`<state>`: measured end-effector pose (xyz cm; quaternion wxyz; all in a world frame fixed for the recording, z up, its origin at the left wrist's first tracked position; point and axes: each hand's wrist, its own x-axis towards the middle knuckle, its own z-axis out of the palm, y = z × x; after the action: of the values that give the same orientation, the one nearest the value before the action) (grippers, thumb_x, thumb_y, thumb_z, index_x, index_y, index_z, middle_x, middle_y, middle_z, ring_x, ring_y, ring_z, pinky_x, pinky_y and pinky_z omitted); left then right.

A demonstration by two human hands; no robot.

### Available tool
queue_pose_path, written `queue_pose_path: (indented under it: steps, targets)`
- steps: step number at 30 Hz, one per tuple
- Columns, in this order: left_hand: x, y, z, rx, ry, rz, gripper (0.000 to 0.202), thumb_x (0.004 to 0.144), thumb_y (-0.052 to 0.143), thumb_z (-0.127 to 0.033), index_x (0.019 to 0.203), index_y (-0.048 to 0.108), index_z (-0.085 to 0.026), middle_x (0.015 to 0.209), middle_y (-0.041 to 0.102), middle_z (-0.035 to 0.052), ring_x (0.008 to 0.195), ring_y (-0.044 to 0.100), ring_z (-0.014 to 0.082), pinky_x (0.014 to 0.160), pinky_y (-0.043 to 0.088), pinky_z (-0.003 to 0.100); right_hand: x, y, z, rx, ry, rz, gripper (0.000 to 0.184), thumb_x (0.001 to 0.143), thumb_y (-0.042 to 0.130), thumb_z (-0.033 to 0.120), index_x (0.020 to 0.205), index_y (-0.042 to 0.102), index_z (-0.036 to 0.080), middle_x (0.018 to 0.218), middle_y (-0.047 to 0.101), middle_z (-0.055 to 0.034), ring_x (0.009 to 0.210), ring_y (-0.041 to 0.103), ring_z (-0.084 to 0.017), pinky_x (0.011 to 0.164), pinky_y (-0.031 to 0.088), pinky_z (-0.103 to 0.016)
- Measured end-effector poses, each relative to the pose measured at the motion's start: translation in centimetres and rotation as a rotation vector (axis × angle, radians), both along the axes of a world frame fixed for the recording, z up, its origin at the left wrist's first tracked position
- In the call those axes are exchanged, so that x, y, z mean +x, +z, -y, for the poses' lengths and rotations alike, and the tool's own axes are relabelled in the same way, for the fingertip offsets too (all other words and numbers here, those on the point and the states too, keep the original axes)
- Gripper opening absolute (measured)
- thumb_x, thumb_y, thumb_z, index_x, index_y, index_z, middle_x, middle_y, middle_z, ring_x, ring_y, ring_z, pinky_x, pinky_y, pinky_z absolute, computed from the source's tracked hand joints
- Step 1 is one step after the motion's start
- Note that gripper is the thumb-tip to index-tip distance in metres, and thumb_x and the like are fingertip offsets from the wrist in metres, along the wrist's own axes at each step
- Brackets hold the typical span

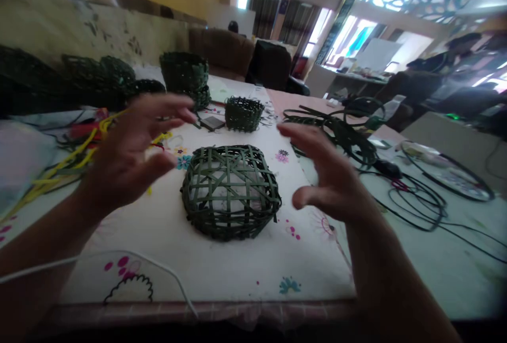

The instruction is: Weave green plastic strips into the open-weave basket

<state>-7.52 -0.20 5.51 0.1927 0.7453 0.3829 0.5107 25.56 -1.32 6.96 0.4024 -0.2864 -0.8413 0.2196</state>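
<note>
Over the flowered cloth (130, 243), left hand (130, 163) and right hand (328, 179) flank one woven basket (230, 192), fingers spread.

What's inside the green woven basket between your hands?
Through the gaps of the green woven basket, something pale shows. The strips cover the rest, so I can't tell whether it's a filler or the cloth beneath.

No text, label, brand or number can be read anywhere in view.
</note>
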Motion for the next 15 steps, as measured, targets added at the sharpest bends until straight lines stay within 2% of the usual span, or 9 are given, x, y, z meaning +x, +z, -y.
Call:
queue_pose_path:
  steps: [1,2,3,5,8,10,12,14,15]
  targets:
    - [-0.4,-1.2,-0.8,0.038,-0.037,-0.163,0.072,0.081,0.064,-0.067,0.138,0.053,-0.025,0.139,0.055,0.0044,0.134,0.049,0.0269,0.119,0.036,0.044,0.6,-1.4,-0.9,-0.041,-0.011,0.092,0.092,0.065,0.079,0.066,0.147,0.046,0.040,0.155,0.043,-0.0016,0.146,0.036,-0.035,0.123,0.029,-0.054]
    - [-0.9,-2.6,-1.6,0.025,-0.049,-0.259,0.078,0.080,0.063,-0.070,0.141,0.050,-0.023,0.143,0.051,0.0077,0.136,0.046,0.0289,0.119,0.035,0.047,1.2,-3.0,-1.8,-0.091,-0.023,0.174,0.102,0.062,0.080,0.067,0.152,0.040,0.039,0.161,0.034,-0.0035,0.149,0.029,-0.037,0.123,0.025,-0.057]
    - [-1.5,-4.2,-2.6,-0.028,-0.080,-0.296,0.095,0.073,0.063,-0.077,0.148,0.042,-0.022,0.151,0.043,0.0121,0.141,0.041,0.0331,0.119,0.034,0.050,1.9,-4.5,-2.6,-0.151,-0.031,0.248,0.111,0.060,0.082,0.066,0.155,0.033,0.038,0.165,0.025,-0.0046,0.152,0.022,-0.038,0.124,0.020,-0.058]
    - [-2.7,-7.1,-4.2,-0.228,-0.164,-0.367,0.127,0.059,0.067,-0.085,0.159,0.020,-0.024,0.165,0.018,0.0170,0.150,0.024,0.0404,0.120,0.029,0.055,3.1,-7.2,-3.8,-0.258,-0.020,0.333,0.121,0.058,0.083,0.066,0.158,0.024,0.036,0.168,0.017,-0.0070,0.154,0.013,-0.039,0.123,0.016,-0.060]
    - [-3.7,-9.8,-5.5,-0.429,-0.243,-0.462,0.139,0.053,0.076,-0.080,0.161,0.006,-0.027,0.168,0.010,0.0167,0.152,0.015,0.0422,0.122,0.018,0.059,4.1,-9.5,-4.7,-0.379,0.050,0.385,0.127,0.057,0.085,0.065,0.160,0.017,0.033,0.168,0.014,-0.0097,0.154,0.012,-0.038,0.124,0.016,-0.057]
    - [-3.6,-10.4,-5.6,-0.450,-0.247,-0.415,0.139,0.051,0.078,-0.078,0.161,0.009,-0.029,0.167,0.013,0.0162,0.151,0.021,0.0428,0.121,0.023,0.058,4.2,-10.0,-4.9,-0.405,0.077,0.345,0.125,0.055,0.085,0.065,0.159,0.024,0.032,0.167,0.018,-0.0100,0.154,0.015,-0.037,0.124,0.017,-0.054]
    - [-3.2,-10.2,-5.4,-0.448,-0.234,-0.287,0.135,0.052,0.076,-0.080,0.161,0.013,-0.031,0.166,0.016,0.0165,0.146,0.031,0.0440,0.115,0.035,0.059,3.9,-10.0,-4.9,-0.442,0.082,0.216,0.118,0.056,0.082,0.070,0.156,0.033,0.031,0.165,0.027,-0.0099,0.152,0.022,-0.037,0.122,0.026,-0.052]
    - [-2.8,-9.5,-5.0,-0.443,-0.193,-0.145,0.120,0.062,0.065,-0.084,0.160,0.017,-0.034,0.165,0.019,0.0157,0.141,0.039,0.0442,0.109,0.042,0.060,3.4,-9.6,-4.6,-0.489,0.055,0.014,0.106,0.062,0.073,0.077,0.152,0.042,0.031,0.160,0.037,-0.0094,0.146,0.035,-0.036,0.116,0.038,-0.049]
    - [-2.6,-9.0,-4.6,-0.433,-0.153,-0.096,0.109,0.070,0.057,-0.085,0.159,0.021,-0.034,0.164,0.023,0.0145,0.140,0.040,0.0434,0.109,0.042,0.060,3.1,-9.4,-4.4,-0.502,0.021,-0.086,0.099,0.066,0.068,0.080,0.149,0.047,0.030,0.156,0.043,-0.0092,0.142,0.042,-0.035,0.113,0.042,-0.048]
